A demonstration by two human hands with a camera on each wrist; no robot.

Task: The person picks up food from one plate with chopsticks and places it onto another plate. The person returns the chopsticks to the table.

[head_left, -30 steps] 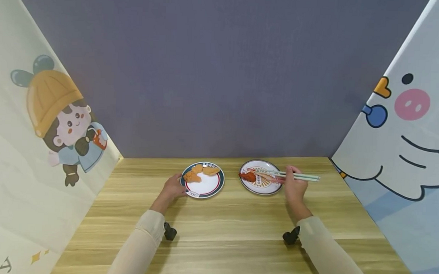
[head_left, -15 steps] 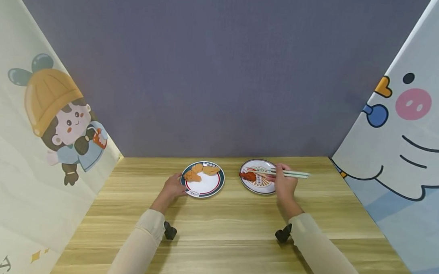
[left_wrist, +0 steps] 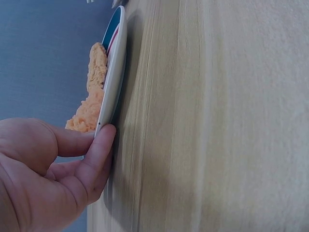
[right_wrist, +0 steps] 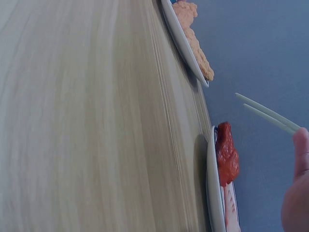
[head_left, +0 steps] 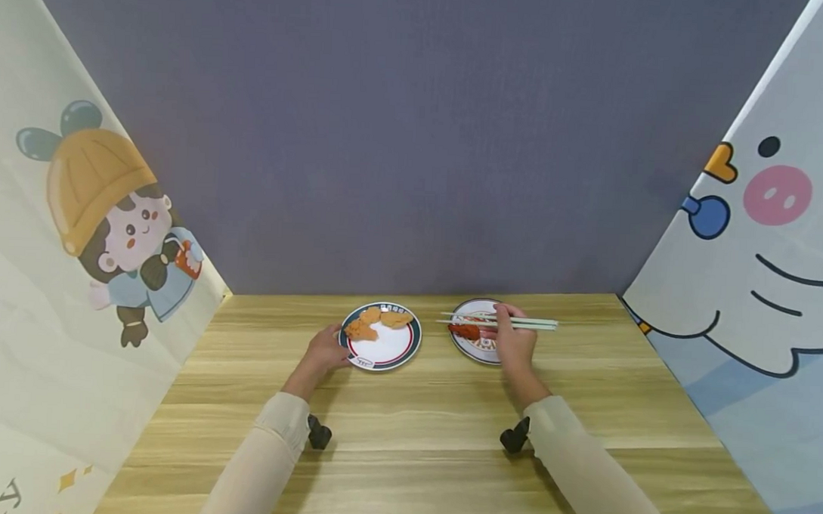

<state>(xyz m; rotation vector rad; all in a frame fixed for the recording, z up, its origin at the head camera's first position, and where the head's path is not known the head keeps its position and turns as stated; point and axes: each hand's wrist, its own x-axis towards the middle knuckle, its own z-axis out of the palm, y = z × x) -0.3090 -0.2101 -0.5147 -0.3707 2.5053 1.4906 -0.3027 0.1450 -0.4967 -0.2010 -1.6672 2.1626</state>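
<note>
In the head view, my left hand point(head_left: 326, 350) pinches the left rim of a white plate point(head_left: 388, 350) with a dark green border. The left wrist view has the thumb over that rim and fingers under it. Several golden fried chicken pieces point(head_left: 361, 331) lie on its far left part. My right hand point(head_left: 516, 347) grips a pair of pale green chopsticks point(head_left: 537, 324) above a second plate point(head_left: 477, 357), white with a dark rim and printed centre. A glossy red piece of chicken point(right_wrist: 227, 162) sits on that plate's left side, below the chopsticks, whose tips point(right_wrist: 241, 99) are apart from it.
Both plates are near the back of a wood-grain table point(head_left: 412, 438), with a gap between them. A grey-blue wall point(head_left: 416, 136) rises behind. Cartoon-printed panels point(head_left: 113, 224) stand at the left and right sides. A black wrist mount point(head_left: 320, 434) shows at the left cuff.
My right hand has moved left with the chopsticks, bringing their tips past the second plate's left edge. The left hand and both plates have stayed in place.
</note>
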